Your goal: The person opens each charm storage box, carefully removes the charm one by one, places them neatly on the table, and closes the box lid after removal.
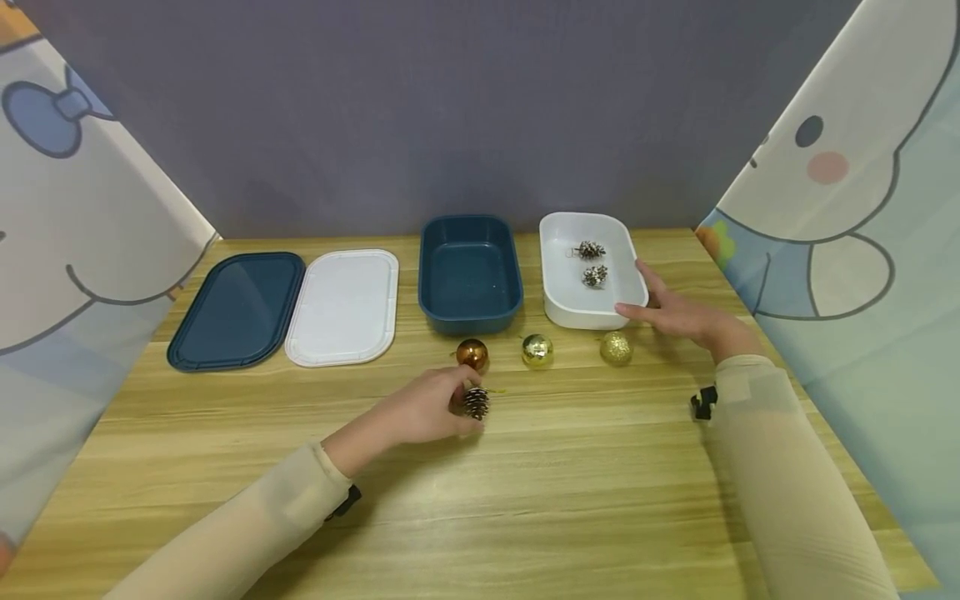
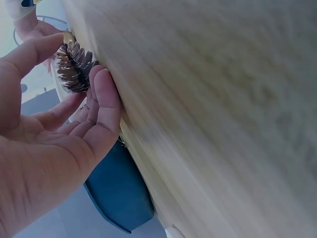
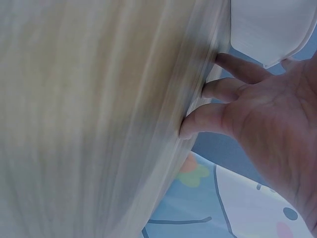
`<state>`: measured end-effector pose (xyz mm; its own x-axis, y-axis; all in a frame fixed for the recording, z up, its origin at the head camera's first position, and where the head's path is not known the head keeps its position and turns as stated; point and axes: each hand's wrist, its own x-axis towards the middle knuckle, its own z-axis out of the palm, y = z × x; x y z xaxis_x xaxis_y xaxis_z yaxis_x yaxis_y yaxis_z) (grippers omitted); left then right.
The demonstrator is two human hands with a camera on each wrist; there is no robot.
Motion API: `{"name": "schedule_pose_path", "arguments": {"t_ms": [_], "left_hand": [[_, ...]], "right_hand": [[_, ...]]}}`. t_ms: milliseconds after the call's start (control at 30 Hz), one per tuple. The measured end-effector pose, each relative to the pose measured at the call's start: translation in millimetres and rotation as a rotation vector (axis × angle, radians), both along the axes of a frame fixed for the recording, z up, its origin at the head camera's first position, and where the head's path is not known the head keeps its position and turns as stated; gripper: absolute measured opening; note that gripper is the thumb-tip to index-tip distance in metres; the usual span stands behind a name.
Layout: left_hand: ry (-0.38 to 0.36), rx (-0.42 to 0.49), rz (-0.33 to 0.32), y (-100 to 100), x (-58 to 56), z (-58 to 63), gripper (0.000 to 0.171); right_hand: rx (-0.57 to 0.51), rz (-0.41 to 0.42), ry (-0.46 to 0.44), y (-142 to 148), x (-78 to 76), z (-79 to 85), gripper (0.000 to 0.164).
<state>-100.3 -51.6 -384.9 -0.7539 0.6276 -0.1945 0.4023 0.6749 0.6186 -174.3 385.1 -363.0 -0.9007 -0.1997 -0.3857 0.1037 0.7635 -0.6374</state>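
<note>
While the left hand pinches a cone, the spread right hand touches the white box; two cones lie inside. Table stretches in front.

This looks like a screened-off booth set up around a table; whether a home, an office or a lab surrounds it, I cannot tell. A plain grey panel closes the back. Sheets printed with big, pale cartoon figures flank both sides: the left sheet shows a blue bow, the right sheet a pink cheek. The tabletop has a wood-grain look.
</note>
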Motion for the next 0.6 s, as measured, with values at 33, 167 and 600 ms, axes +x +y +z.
{"name": "schedule_pose_path", "arguments": {"t_ms": [33, 167, 600], "left_hand": [[0.003, -0.001, 0.000, -0.7, 0.3, 0.1, 0.062], [0.020, 0.001, 0.002, -4.0, 1.1, 1.0, 0.061], [0.030, -0.018, 0.001, -4.9, 3.1, 3.4, 0.061]], "right_hand": [[0.002, 0.000, 0.001, 0.4, -0.4, -0.5, 0.107], [0.000, -0.002, 0.003, 0.3, -0.7, -1.1, 0.107], [-0.029, -0.005, 0.007, -1.1, 0.1, -0.3, 0.107]]}}
